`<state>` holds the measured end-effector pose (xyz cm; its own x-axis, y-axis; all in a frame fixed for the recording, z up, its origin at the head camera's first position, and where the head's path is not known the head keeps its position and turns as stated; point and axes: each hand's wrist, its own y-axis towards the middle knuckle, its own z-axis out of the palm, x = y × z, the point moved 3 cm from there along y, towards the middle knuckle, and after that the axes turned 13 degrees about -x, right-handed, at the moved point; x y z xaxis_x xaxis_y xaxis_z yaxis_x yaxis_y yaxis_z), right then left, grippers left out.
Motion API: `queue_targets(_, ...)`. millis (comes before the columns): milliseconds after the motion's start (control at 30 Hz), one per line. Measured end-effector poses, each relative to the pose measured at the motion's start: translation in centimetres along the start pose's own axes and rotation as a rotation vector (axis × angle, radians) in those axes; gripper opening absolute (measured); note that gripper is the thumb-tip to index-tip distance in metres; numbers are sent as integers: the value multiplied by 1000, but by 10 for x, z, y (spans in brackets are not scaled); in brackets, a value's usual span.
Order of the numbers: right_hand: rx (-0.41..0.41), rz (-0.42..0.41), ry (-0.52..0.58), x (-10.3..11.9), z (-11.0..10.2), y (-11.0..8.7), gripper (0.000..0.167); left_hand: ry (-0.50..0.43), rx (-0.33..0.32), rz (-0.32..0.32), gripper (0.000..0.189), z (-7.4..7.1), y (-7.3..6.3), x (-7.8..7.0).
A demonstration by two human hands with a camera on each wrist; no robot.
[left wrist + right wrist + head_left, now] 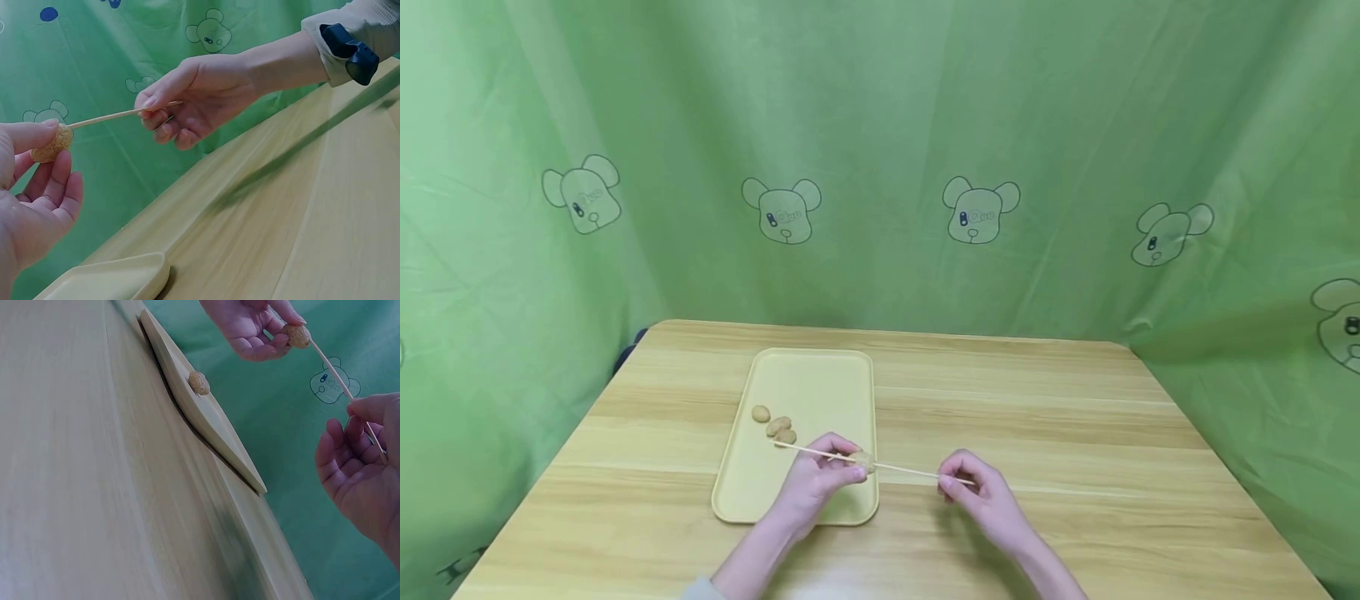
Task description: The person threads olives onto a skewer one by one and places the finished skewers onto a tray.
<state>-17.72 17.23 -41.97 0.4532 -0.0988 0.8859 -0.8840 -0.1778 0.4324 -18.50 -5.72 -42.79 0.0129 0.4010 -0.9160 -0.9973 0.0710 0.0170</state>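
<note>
My left hand (816, 482) pinches a golden-brown, rough-skinned ball (52, 145) between thumb and fingers, above the near part of a pale yellow tray (816, 379). A thin wooden skewer (906, 471) runs through the ball, and its far length sticks out leftward past the left hand. To the right of the tray, my right hand (983, 493) pinches the skewer close to its right end, its tip poking out beyond the fingers. What kind of food the ball is, I cannot tell.
On the tray's left side lie more brown pieces: one round piece (761, 413) stands apart, and an oblong one (778, 426) touches another (786, 437). A wooden table (1037, 400) carries the tray. Green curtain (880, 125) hangs behind and on both sides.
</note>
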Motion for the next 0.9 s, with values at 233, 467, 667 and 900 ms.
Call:
queue_targets(233,11,8,7,2,4,0,4,12,5,2,26,9,-2,4)
queue_targets(467,13,13,5,4,7,0,5,-1,-1,-5,25,14,-3,9)
queue_targets(667,21,18,17,4,10,1,6,-17,-1,-13,27,17,-3,12)
queue_targets(900,31,9,22,5,13,2,9,-2,-6,-9,27,20,-2,12)
